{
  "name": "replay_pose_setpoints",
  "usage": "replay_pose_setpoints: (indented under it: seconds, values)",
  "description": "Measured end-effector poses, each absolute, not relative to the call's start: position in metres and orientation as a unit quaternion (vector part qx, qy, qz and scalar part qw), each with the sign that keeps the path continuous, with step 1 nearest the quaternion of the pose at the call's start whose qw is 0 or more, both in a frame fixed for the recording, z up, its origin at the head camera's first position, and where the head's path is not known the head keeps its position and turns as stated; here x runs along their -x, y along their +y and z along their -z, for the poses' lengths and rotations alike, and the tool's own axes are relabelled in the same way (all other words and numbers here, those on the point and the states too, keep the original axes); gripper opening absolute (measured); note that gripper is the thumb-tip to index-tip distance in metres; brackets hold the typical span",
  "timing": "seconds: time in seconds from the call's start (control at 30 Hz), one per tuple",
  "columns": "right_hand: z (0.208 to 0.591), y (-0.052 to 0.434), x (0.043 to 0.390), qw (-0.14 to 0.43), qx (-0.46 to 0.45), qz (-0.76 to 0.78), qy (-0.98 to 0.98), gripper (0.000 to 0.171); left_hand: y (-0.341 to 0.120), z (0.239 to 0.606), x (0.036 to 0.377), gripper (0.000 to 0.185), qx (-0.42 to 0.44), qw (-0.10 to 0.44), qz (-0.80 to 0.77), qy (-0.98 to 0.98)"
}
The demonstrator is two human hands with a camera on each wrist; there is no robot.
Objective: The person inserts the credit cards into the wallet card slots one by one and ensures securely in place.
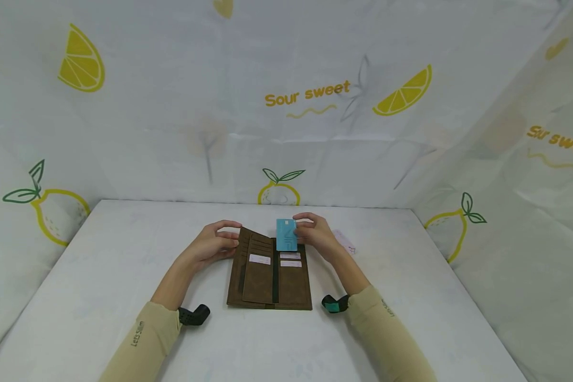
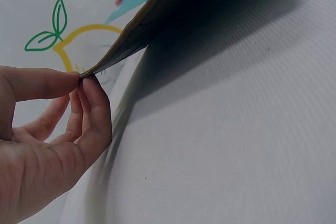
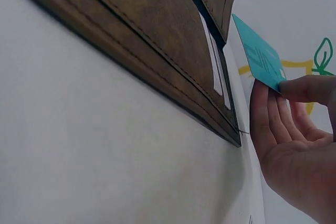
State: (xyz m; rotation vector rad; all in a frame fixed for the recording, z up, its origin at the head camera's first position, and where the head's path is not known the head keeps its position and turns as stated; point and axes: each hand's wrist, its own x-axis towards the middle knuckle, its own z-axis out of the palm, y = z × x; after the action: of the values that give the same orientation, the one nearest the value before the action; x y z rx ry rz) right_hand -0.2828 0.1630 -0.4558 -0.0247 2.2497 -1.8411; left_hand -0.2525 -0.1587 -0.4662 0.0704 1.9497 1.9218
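Observation:
A brown wallet (image 1: pixel 293 289) lies open on the white table, its left side raised from the surface. My left hand (image 1: pixel 213 245) pinches the wallet's upper left corner between thumb and fingers, as the left wrist view (image 2: pixel 58 124) shows closely. Between the thumb and fingers of my right hand (image 1: pixel 317 236) is a blue card (image 1: pixel 286 234) with a chip and the letters VIP. The card stands upright over the top of the wallet's right side. White-pink cards (image 1: pixel 291 263) peek out of slots on the right, and another (image 1: pixel 260 259) on the left flap.
A pale pink-printed card (image 1: pixel 345 241) lies on the table (image 1: pixel 382 339) behind the right wrist. Black wrist cameras (image 1: pixel 194 315) sit on both forearms. A white cloth (image 1: pixel 172 106) printed with lemons rises behind the table and along its sides.

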Motion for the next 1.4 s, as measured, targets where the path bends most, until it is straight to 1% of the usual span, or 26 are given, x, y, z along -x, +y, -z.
replay_pose_setpoints:
  seconds: [0.4,0.73,0.97,1.2,1.4]
  values:
    - [0.461,0.142,0.282,0.125,0.039,0.628,0.767,0.041,-0.157,0.467,0.255,0.053,-0.019,0.2,-0.687,0.699]
    - [0.462,0.126,0.28,0.116,0.074,0.604,0.785,0.038,-0.157,0.467,0.255,0.052,-0.02,0.198,-0.685,0.701]
    - [0.459,0.117,0.278,0.129,0.082,0.613,0.775,0.039,-0.158,0.466,0.255,0.054,-0.02,0.201,-0.69,0.695]
    - [0.459,0.11,0.277,0.141,0.086,0.623,0.765,0.04,-0.158,0.465,0.254,0.052,-0.024,0.201,-0.689,0.696]
    - [0.46,0.109,0.276,0.153,0.078,0.619,0.767,0.038,-0.158,0.466,0.254,0.052,-0.026,0.199,-0.689,0.696]
